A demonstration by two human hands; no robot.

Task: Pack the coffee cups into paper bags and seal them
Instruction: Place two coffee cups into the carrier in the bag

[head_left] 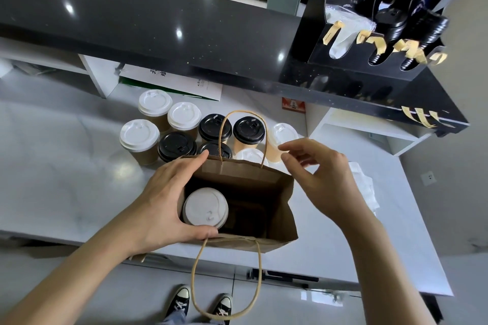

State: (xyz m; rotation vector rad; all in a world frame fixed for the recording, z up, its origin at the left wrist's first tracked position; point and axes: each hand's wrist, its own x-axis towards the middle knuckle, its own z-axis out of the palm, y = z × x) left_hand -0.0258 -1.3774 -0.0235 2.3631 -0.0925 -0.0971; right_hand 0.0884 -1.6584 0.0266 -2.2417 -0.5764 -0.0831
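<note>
A: Paper bag (274,229) is upright and open at the near edge of the white counter (66,166), between both hands. One white-lidded cup (205,208) inside, on the side next to the left hand (169,200).

B: Left hand state?

A: Wrapped around the bag's left wall. Fingers curl over the far rim, thumb hooks the near rim by the cup. It's gripping the bag.

B: Right?

A: Right hand (324,179) hovers just past the bag's far right corner, fingers loosely bent and spread, holding nothing. Can't tell if a fingertip touches the rim.

B: Handles?

A: Far handle (244,124) stands up between the two hands. Near handle (227,285) hangs down over the counter edge, below the left thumb.

B: Remaining cups?

A: Cluster (195,132) just beyond both hands, behind the bag. Mix of white and black lids, brown sleeves. Nearest black lid (215,150) sits right behind the left fingertips. One white-lidded cup (281,137) stands just beyond the right fingertips.

B: Anything else?

A: Black lid dispenser (383,34) with paper tabs sits on the dark upper counter (132,21), well beyond the right hand. Sneakers (200,303) on the floor below the near handle.
</note>
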